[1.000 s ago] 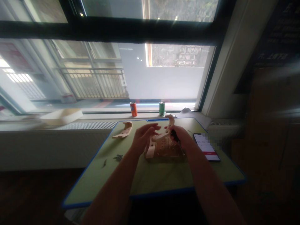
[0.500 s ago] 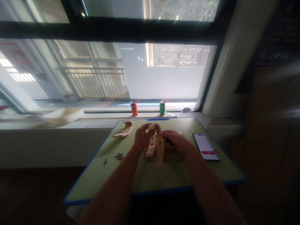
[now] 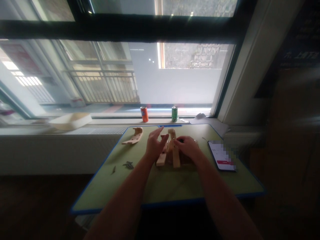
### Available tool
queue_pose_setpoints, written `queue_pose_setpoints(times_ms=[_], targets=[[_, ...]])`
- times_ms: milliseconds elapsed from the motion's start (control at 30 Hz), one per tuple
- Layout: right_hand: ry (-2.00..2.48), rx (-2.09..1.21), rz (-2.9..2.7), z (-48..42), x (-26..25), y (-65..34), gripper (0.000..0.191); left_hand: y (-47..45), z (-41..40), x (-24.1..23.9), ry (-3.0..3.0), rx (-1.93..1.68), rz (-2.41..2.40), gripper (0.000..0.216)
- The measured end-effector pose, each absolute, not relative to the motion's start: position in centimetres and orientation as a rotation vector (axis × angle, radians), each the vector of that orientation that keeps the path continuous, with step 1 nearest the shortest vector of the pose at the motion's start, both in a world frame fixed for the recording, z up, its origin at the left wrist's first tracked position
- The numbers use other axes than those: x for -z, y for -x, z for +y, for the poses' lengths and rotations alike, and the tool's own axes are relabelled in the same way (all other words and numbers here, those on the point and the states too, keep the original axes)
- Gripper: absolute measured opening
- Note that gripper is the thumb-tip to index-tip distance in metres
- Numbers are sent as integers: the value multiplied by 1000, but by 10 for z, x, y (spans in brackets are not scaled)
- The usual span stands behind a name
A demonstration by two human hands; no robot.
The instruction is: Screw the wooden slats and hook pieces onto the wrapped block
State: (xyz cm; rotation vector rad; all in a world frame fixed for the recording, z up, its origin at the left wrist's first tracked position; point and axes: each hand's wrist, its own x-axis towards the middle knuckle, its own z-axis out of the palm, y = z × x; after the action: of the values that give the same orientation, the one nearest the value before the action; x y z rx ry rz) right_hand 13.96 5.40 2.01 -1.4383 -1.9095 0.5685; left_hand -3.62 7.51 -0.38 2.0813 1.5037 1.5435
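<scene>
My left hand (image 3: 155,144) is raised with thumb and fingers apart, beside a pale wooden piece (image 3: 162,158) that stands partly behind it. My right hand (image 3: 187,145) is closed, its fingertips on a second long wooden piece (image 3: 176,158) with holes and a hooked upper end. A small dark part, likely the handle of a tool, shows in the right fingers; the rest is hidden. Something brownish and shiny lies behind the two pieces, and I cannot make out what. Another curved wooden piece (image 3: 136,136) with holes rests at the table's far left.
Several screws (image 3: 128,165) lie left of my left forearm, with a single one (image 3: 114,169) farther left. A phone (image 3: 221,156) lies on the table (image 3: 105,190) at the right. On the sill stand an orange can (image 3: 144,114), a green can (image 3: 174,114) and a pale tray (image 3: 71,121).
My left hand has let go of the wooden piece and spread its fingers. The two wooden pieces now stand apart, lower and straighter. The dark tool in my right hand has turned mostly out of sight.
</scene>
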Motion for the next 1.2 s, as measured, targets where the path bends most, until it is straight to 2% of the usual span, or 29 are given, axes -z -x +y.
queue_pose_setpoints(times_ms=[133,267,400,567,700,833,1200], targets=[[1521,-500,-1910,55,-18,-140,32,35,83,15,-1787,-1448,1353,54],[1589,-373,-1941,51,-18,-137,41,35,88,23,-1750,-1392,1309,42],[1635,-253,-2037,47,-19,-132,30,37,91,26,-1791,-1410,1343,34],[1601,-235,-2084,42,-21,-128,34,37,92,26,-1786,-1425,1366,33],[1562,-166,-2138,40,-22,-129,29,37,94,27,-1681,-1432,1289,32],[1558,-202,-2144,41,-22,-133,23,38,97,30,-1621,-1402,1274,30],[1494,-330,-2162,43,-23,-139,24,37,100,35,-1538,-1384,1246,26]])
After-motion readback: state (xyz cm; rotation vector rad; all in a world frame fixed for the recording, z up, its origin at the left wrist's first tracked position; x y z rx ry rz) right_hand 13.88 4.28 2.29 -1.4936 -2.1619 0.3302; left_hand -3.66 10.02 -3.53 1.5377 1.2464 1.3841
